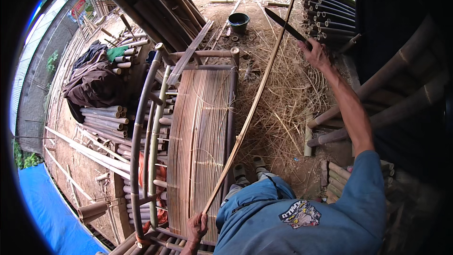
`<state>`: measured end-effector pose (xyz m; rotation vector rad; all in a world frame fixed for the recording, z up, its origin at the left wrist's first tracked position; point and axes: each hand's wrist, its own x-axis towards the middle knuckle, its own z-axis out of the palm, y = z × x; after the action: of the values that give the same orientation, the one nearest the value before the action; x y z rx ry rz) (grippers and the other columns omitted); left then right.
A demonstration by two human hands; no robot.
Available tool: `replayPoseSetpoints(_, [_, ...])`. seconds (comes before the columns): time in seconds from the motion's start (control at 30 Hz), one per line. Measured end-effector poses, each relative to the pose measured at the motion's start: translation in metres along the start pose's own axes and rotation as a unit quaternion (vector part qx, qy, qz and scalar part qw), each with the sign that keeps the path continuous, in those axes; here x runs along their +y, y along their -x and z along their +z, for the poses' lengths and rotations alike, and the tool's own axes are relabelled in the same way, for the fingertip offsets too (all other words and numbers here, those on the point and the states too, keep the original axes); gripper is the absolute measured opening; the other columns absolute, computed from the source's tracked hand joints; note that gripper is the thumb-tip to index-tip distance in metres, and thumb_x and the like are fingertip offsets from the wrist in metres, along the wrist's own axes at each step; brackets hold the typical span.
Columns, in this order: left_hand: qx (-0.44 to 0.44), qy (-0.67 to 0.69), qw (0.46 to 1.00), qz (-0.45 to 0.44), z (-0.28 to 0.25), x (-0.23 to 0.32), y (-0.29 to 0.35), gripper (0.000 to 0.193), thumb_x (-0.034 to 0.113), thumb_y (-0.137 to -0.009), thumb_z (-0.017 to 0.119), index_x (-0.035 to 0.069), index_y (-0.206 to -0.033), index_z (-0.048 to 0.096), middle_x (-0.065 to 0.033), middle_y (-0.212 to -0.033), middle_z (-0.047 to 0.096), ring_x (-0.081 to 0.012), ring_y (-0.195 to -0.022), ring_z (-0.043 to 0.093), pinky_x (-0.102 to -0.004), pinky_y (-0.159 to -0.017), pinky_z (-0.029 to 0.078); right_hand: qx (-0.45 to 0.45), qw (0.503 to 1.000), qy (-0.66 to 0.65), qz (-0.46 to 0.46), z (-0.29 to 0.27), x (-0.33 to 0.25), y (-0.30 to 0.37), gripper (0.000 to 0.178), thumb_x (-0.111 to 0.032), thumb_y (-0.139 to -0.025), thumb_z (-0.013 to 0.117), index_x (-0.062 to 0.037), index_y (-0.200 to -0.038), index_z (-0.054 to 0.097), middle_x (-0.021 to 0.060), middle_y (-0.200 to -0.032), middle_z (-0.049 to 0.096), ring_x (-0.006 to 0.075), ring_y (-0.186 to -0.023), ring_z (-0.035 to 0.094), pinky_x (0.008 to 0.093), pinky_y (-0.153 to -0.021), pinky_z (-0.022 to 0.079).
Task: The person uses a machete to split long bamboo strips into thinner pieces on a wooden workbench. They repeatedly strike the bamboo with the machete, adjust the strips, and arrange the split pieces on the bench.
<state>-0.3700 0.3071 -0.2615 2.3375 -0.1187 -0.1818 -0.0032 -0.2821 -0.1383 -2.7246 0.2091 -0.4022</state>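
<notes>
Bamboo strip (258,95), far end beyond top edge.

Bucket (239,28) left of the strip (256,97), beyond the bench (232,97) — poles (330,12) right.

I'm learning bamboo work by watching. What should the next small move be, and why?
Perhaps settle the knife lightly against the long bamboo strip: the left hand grips the strip's near end, and the right hand holds the knife, its blade crossing the strip in this view. Whether they touch is unclear.
</notes>
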Motion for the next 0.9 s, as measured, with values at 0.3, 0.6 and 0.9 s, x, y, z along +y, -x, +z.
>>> replayPoseSetpoints(0.3, [-0.030,0.020,0.999,-0.027,-0.009,-0.001,-0.012,0.019,0.013,-0.090,0.056,0.000,-0.077,0.059,-0.0143,-0.054,0.045,-0.0282,-0.046,0.049,-0.0366,-0.048,0.040,0.128,0.964,0.011,0.234,-0.030,0.071,-0.019,0.077,-0.075,-0.086,0.039,-0.0025,-0.095,0.062,0.0124,-0.066,0.061,0.0243,-0.061,0.062,0.0370,-0.051,0.047])
replayPoseSetpoints(0.6, [-0.184,0.383,0.903,-0.067,0.017,0.140,-0.175,0.078,0.031,-0.075,0.081,-0.004,-0.134,0.045,-0.0103,-0.108,0.062,-0.0156,-0.098,0.058,-0.0298,-0.086,0.048,-0.099,0.985,-0.130,-0.061,0.044,-0.122,0.186,0.060,-0.067,-0.091,0.040,-0.0093,-0.075,0.048,0.0027,-0.053,0.049,0.0163,-0.043,0.052,0.0345,-0.038,0.042])
replayPoseSetpoints(0.9, [-0.168,0.399,0.901,-0.043,0.015,0.182,-0.203,0.080,0.029,-0.070,0.087,-0.002,-0.132,0.048,-0.0058,-0.112,0.061,-0.0105,-0.100,0.055,-0.0234,-0.084,0.045,-0.069,0.979,-0.161,-0.104,0.072,-0.163,0.222,0.051,-0.059,-0.089,0.052,-0.0082,-0.080,0.054,0.0113,-0.060,0.058,0.0322,-0.055,0.064,0.0425,-0.048,0.050])
